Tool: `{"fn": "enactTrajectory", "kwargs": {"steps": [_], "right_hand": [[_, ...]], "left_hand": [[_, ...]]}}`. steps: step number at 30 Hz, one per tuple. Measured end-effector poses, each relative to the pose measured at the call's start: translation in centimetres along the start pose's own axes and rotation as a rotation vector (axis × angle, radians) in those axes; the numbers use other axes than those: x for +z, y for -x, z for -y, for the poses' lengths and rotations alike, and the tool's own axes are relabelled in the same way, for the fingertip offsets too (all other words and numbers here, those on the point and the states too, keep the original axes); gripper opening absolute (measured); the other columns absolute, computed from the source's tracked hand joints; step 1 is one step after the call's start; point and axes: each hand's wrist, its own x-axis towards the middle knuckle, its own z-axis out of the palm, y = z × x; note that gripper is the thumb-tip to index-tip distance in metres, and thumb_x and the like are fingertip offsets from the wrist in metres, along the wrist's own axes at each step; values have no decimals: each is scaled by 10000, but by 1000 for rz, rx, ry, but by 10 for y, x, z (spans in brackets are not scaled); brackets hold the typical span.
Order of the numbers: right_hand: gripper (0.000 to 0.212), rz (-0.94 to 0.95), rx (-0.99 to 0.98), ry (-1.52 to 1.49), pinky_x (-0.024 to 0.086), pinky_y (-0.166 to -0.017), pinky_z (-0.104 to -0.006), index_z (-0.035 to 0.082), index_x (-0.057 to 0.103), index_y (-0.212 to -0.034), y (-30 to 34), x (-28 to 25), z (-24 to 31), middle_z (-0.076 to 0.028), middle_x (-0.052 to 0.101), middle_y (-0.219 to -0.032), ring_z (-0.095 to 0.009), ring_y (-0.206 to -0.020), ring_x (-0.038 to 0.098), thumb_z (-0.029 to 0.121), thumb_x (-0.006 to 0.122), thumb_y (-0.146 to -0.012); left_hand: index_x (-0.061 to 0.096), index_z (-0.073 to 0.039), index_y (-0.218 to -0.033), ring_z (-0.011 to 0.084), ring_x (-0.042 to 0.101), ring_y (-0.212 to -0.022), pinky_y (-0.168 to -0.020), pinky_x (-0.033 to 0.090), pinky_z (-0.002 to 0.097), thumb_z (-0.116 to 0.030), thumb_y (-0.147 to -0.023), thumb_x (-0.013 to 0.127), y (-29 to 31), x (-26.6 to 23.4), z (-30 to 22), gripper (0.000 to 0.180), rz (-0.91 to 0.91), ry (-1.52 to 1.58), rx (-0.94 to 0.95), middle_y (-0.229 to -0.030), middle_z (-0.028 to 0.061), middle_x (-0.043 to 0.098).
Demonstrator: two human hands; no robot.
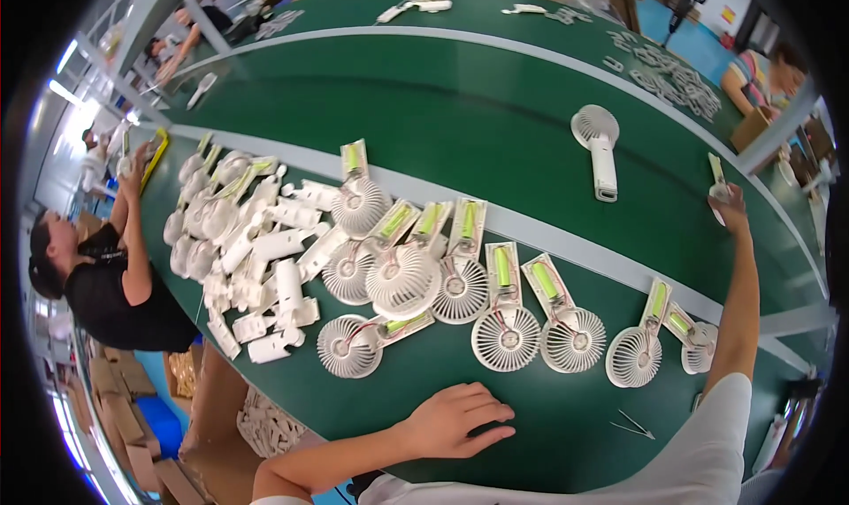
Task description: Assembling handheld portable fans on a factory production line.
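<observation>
My right hand point(730, 210) reaches far out to the right with its fingers closed on a small white handheld fan point(717, 185), whose upper end shows a yellow-green battery; the fingers hide part of it. Near the front edge of the green table, my left hand point(458, 421) rests palm down, fingers stretched out and holding nothing. Beyond it lies a row of opened white fans with round grilles, red wires and yellow-green batteries, among them one fan point(506, 335) and another fan point(573, 339). Metal tweezers point(633, 427) lie on the table between my arms.
A heap of white plastic housings point(265, 257) covers the left of the table. Past a grey rail point(548, 233), a closed white fan point(602, 156) lies on the green surface. A co-worker point(106, 275) works at the left. A cardboard box point(217, 417) of white parts stands below the edge.
</observation>
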Motion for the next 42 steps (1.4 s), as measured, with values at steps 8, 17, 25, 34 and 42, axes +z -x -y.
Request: {"fn": "enactTrajectory", "kwargs": {"steps": [8, 17, 25, 34, 42], "right_hand": [[802, 420, 67, -1127, 501, -885, -327, 106, 546, -1381, 188, -137, 235, -20, 629, -1219, -139, -1068, 614, 564, 788, -769], [919, 0, -541, -378, 481, -971, -448, 60, 499, -1409, 555, -121, 378, -189, 508, -1302, -386, -1167, 542, 292, 930, -631], [1183, 64, -373, -754, 487, -966, -434, 8, 391, -1490, 587, -81, 371, -171, 543, -1248, -340, -1130, 570, 303, 992, -515], [484, -1, -55, -1132, 515, -776, -272, 50, 558, -1365, 587, -80, 352, -55, 614, -1135, -128, -940, 610, 223, 720, -944], [415, -641, 186, 172, 516, -905, -432, 81, 635, -1198, 551, -156, 153, -144, 612, -1182, -318, -1086, 612, 210, 766, -826]], "left_hand": [[697, -82, -1054, 235, 655, -858, -772, 550, 364, -235, -886, 773, 9, 6, -2, 240, -51, 23, 2, -935, 29, 702], [399, -29, -1481, 310, 676, -1096, -933, 537, 414, -322, -765, 867, 36, 22, 2, 904, -143, 592, -33, -1306, 169, 622], [519, -32, -1360, 253, 694, -1066, -923, 539, 373, -297, -761, 879, 35, 10, -3, 747, -111, 459, -92, -1168, 166, 698], [675, -10, -1188, 118, 648, -853, -778, 529, 295, -235, -877, 784, 16, -3, 13, 399, -6, 508, -120, -976, 61, 713], [709, 23, -1104, 87, 617, -813, -752, 501, 266, -193, -871, 768, 23, 2, -4, 323, 240, 460, -105, -900, 24, 701]]}}
